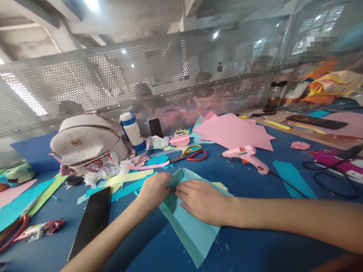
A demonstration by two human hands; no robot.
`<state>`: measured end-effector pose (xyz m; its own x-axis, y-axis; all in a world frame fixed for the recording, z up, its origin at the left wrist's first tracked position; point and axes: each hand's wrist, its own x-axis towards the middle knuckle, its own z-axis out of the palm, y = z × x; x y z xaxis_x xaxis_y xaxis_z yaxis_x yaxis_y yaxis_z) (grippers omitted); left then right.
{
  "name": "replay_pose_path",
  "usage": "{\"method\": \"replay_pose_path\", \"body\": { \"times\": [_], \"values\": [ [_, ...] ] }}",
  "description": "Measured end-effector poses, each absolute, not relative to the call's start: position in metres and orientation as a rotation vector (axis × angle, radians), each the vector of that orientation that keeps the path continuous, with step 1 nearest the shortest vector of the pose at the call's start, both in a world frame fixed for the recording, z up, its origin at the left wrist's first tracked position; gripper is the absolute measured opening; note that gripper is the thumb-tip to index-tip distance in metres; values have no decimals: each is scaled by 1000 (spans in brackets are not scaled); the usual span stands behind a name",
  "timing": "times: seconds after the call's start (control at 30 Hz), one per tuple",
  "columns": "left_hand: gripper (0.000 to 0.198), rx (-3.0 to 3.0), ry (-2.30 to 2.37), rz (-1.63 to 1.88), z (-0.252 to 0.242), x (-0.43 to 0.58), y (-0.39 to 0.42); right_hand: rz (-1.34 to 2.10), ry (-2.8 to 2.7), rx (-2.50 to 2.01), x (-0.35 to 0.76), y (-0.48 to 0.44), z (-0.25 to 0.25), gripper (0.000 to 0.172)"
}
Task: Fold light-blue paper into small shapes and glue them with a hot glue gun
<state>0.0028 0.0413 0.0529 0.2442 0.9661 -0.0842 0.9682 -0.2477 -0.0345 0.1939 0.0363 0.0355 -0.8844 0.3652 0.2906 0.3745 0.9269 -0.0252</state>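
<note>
A sheet of light blue paper [195,234] with raised, creased edges lies on the blue table in front of me. My left hand [157,189] is closed at the paper's upper left edge, its fingertips pinching the fold. Across the paper's inner side rests my right hand [202,200], fingers stretched out and pointing left toward the left hand. Part of the paper is hidden beneath it. Just beyond the paper lie scissors [193,154] with red and yellow handles. A pink glue gun [248,156] lies on its side farther right.
A pale backpack [85,136] and a bottle [132,132] stand before a perforated metal screen [170,64]. Pink sheets [232,130] lie behind the glue gun. A phone [92,219] is near my left forearm; red-handled scissors [17,230] lie farther left. A power strip [337,164] with a black cord is at right.
</note>
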Motion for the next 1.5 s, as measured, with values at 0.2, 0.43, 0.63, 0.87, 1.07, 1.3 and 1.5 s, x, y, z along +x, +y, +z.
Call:
{"method": "replay_pose_path", "body": {
  "times": [0.2,0.43,0.63,0.87,1.07,1.3,1.5],
  "values": [
    [17,2446,1935,-119,63,11,37,-285,-2716,-829,199,69,76,22],
    [20,2458,1932,-112,65,24,28,145,-2960,-1048,187,83,74,26],
    [22,2456,1939,-129,62,24,28,54,-2946,-1068,183,76,69,21],
    [22,2467,1935,-193,63,24,27,-40,-2973,-1038,181,71,69,14],
    [26,2468,1939,-247,68,17,26,-94,-2975,-993,185,76,66,11],
    [25,2467,1952,-264,70,20,27,-117,-2964,-992,184,76,64,11],
    [22,2495,1929,-254,68,21,26,-126,-2978,-1004,181,72,66,9]
  ]
}}
